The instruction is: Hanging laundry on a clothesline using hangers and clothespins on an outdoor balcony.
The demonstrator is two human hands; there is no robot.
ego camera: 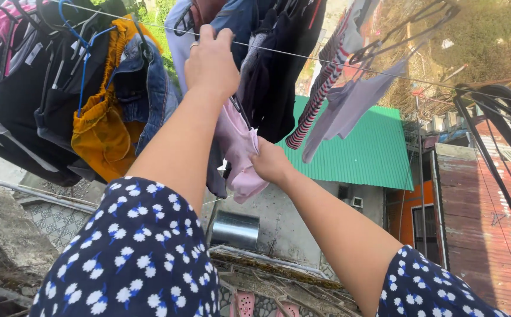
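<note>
You see only one small white rectangular label (33, 53), hanging on the dark garments (21, 105) at the upper left, no packages, signs or screens

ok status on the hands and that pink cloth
Left hand up at the clothesline. Right hand gripping the pink garment. Dark clothes crowd close behind.

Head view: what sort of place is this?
Probably an outdoor rooftop or balcony drying area: clothes hang on a washing line, a green corrugated roof lies below, and both hands work a pink garment.
</note>
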